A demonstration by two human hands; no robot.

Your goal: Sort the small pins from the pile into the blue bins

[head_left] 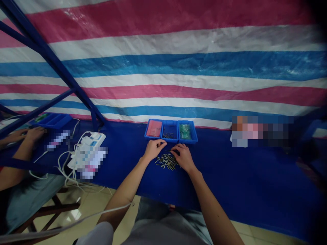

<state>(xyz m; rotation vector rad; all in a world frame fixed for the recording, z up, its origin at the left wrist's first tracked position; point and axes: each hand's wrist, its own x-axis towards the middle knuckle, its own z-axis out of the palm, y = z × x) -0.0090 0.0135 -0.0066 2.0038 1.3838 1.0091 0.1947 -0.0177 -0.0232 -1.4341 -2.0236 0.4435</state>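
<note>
A loose pile of thin, brass-coloured pin-like pieces (167, 161) lies on the blue table between my hands. My left hand (154, 148) is pinched at the pile's upper left, close to the bins; what its fingertips hold, if anything, is too small to name. At the pile's upper right, my right hand (182, 154) has its fingers curled around one end of a thin piece. Behind the hands stand three joined blue bins: the left has a pink item (154, 128), the middle (170, 126) some thin dark pieces, the right green-and-clear small packets (185, 132).
Left on the blue table (217, 177) are a white power strip (98, 139) with tangled cables and blurred items. Farther left, another person's hands (35, 133) are near a blue tray (57, 120). A blue metal frame (58, 69) slants there. Blurred objects lie at the right.
</note>
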